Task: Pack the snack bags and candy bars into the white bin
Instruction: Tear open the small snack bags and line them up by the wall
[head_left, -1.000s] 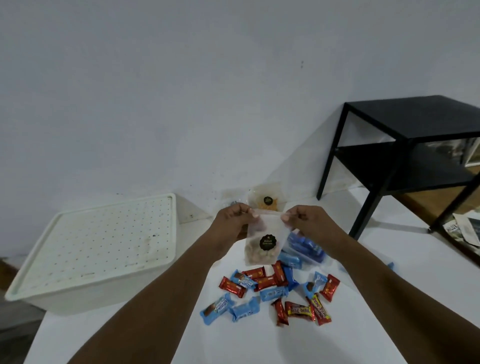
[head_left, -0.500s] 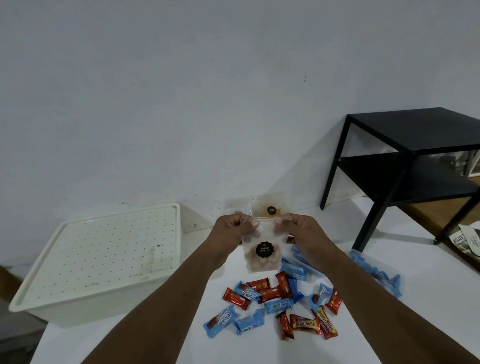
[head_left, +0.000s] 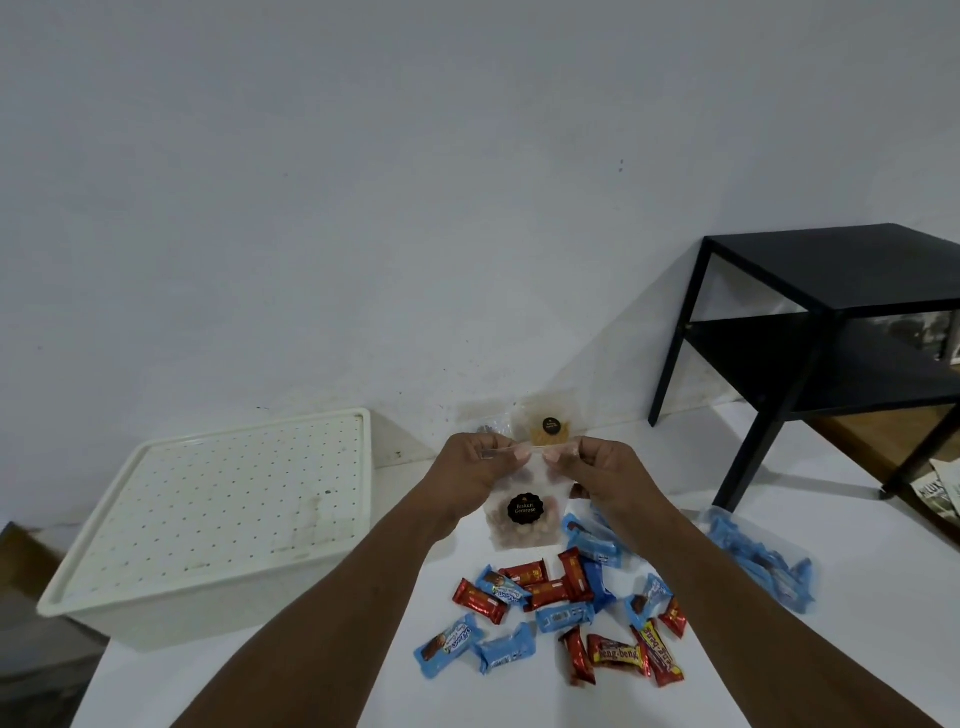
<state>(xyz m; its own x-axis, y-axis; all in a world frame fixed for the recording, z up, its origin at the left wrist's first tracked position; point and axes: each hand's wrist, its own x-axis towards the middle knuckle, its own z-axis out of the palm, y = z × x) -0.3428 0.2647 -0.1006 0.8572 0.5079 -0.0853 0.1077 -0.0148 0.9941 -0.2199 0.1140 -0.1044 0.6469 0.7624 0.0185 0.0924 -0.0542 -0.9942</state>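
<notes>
A clear snack bag (head_left: 522, 519) with a round black label hangs upright above the white table (head_left: 311, 675). My left hand (head_left: 475, 467) pinches its top edge at the left and my right hand (head_left: 597, 467) pinches it at the right. Below lie several red and blue candy bars (head_left: 550, 613), scattered. A second snack bag (head_left: 548, 428) with a black label leans at the wall behind my hands. The white bin (head_left: 208, 525) stands at the left with its perforated lid on.
A clear bag of blue candy bars (head_left: 763, 564) lies at the right on the table. A black two-level side table (head_left: 831, 332) stands at the far right, one leg on the table top. Papers (head_left: 940, 493) lie at the right edge.
My two hands have come closer together along the bag's top edge. The camera has tilted so everything sits lower in the view; the bag of blue bars at the right has come into sight.
</notes>
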